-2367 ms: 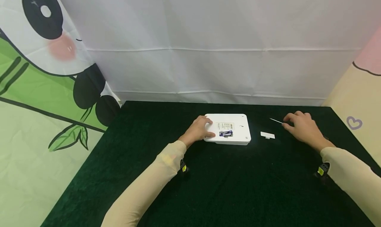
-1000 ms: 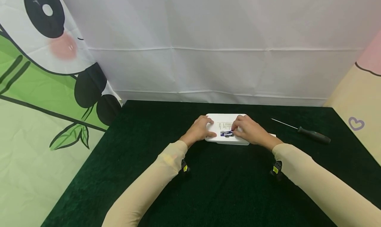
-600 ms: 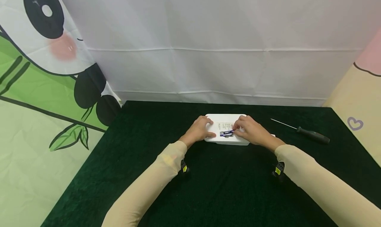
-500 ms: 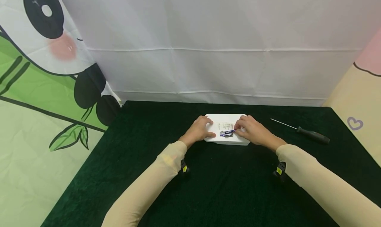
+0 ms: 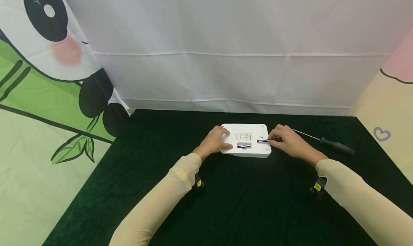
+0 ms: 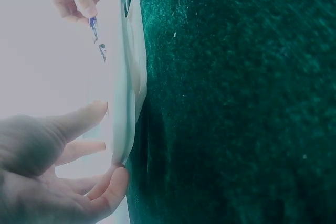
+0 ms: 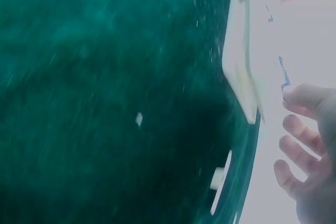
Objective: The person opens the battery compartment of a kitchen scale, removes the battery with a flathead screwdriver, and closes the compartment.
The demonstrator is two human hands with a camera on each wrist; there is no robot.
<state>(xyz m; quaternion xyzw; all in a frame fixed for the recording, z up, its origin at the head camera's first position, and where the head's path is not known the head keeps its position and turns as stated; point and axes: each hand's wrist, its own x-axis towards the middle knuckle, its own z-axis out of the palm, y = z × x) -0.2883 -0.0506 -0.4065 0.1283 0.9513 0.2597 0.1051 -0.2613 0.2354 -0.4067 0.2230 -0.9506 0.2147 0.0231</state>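
A flat white device [image 5: 258, 131] lies on the cloth with its labelled side up. My left hand [image 5: 213, 141] grips its left edge, thumb and fingers apart on the top face in the head view; the left wrist view shows fingers around the rim [image 6: 125, 103]. In the device's small compartment sits a blue battery [image 5: 244, 145]. Another slim blue battery [image 5: 262, 141] is pinched between the thumb and fingertips of my right hand [image 5: 288, 142], above the device's right side. The right wrist view shows this battery [image 7: 284, 71] poking out from the fingertips.
A screwdriver [image 5: 337, 146] with a dark handle lies right of my right hand, its thin shaft pointing left. The small white cover [image 7: 221, 182] lies on the dark green cloth [image 5: 245, 203]; my right hand hides it in the head view. A white curtain [image 5: 206, 77] hangs behind.
My right hand let go of the screwdriver, reached to the compartment, and drew one battery out to the right. The left hand and device have stayed in place.
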